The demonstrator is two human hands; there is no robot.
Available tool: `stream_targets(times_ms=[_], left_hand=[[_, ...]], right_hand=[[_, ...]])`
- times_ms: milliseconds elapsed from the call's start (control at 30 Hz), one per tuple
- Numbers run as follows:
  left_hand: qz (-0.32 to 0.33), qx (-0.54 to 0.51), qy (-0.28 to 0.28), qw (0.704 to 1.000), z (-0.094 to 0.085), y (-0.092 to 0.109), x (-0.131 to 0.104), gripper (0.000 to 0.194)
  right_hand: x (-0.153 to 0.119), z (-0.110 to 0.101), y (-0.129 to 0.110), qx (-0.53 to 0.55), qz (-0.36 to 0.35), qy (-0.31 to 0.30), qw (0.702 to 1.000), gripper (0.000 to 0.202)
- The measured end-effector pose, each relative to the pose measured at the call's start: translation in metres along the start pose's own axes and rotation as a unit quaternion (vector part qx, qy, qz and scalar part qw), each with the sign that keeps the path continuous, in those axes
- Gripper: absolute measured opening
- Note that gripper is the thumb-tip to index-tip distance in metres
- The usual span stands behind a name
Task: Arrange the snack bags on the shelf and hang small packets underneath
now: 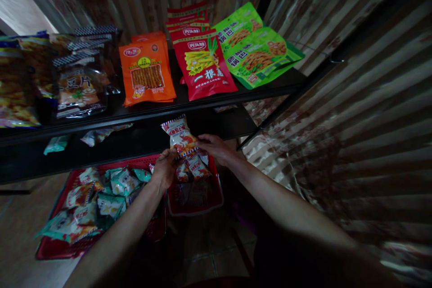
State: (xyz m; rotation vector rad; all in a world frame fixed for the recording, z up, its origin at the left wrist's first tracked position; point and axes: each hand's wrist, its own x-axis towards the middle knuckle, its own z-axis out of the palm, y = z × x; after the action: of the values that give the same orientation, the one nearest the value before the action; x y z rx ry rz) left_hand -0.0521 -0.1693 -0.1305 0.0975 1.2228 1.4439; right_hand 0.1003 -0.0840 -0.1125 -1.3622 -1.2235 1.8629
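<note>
A small white, red and blue snack bag [181, 136] is held between my two hands, above a small red basket [221, 195]. My left hand [166, 166] pinches its lower left corner. The fingers of my right hand [216, 146] grip its lower right side. Similar snack bags [197, 166] lie in the small basket just below. To the left, a larger red basket [43, 249] holds several teal and white snack bags [124, 182] mixed with red and white ones. My left forearm hides part of that basket.
A black shelf [145, 110] above my hands carries orange bags [148, 72], red bags [205, 67], green bags [259, 58] and clear bags [79, 83]. On the lower shelf [145, 137] lie a few small packets [104, 134]. A striped curtain [354, 144] hangs at the right, beside the shelf post [303, 81].
</note>
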Motion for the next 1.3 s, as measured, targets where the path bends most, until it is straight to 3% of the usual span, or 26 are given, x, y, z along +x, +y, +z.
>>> stream_targets(times_ms=[167,300,433,633,833,933,1000,1100,1167,1233,1300], left_hand=[[-0.008,0.007,-0.009,1.000,0.004,0.001,-0.003,0.012],[0.000,0.064,0.023,0.998,0.006,0.002,-0.005,0.008],[0.037,0.072,0.050,0.995,0.015,0.007,-0.009,0.020],[0.004,0.014,-0.042,0.999,0.028,0.011,-0.011,0.025],[-0.004,-0.025,-0.131,0.991,0.026,0.002,0.000,0.040],[0.014,-0.048,-0.119,0.992,0.024,0.000,0.002,0.040],[0.017,-0.045,-0.086,0.995,0.022,0.000,0.002,0.041],[0.006,-0.019,-0.042,0.999,0.015,0.002,0.000,0.047],[0.002,0.000,-0.034,0.999,0.010,0.004,-0.002,0.048],[0.008,0.021,-0.031,0.999,0.004,0.006,-0.004,0.049],[0.006,0.049,-0.037,0.998,0.000,0.007,-0.007,0.050]], right_hand=[[0.004,-0.001,0.005,-0.037,-0.051,0.011,0.998,0.014],[0.006,-0.004,0.006,-0.167,-0.139,0.036,0.975,0.011],[0.002,-0.004,0.001,-0.308,-0.220,0.077,0.922,0.012],[-0.011,0.003,-0.001,-0.421,-0.346,0.062,0.836,0.018],[-0.021,0.020,0.012,-0.550,-0.423,-0.013,0.720,0.020],[-0.025,0.031,0.024,-0.590,-0.442,-0.062,0.673,0.016],[-0.029,0.037,0.030,-0.599,-0.446,-0.096,0.658,0.014],[-0.034,0.040,0.032,-0.592,-0.450,-0.141,0.653,0.013],[-0.036,0.037,0.028,-0.568,-0.449,-0.147,0.674,0.016],[-0.034,0.032,0.019,-0.521,-0.441,-0.105,0.723,0.020],[-0.026,0.025,0.010,-0.453,-0.424,-0.023,0.784,0.022]])
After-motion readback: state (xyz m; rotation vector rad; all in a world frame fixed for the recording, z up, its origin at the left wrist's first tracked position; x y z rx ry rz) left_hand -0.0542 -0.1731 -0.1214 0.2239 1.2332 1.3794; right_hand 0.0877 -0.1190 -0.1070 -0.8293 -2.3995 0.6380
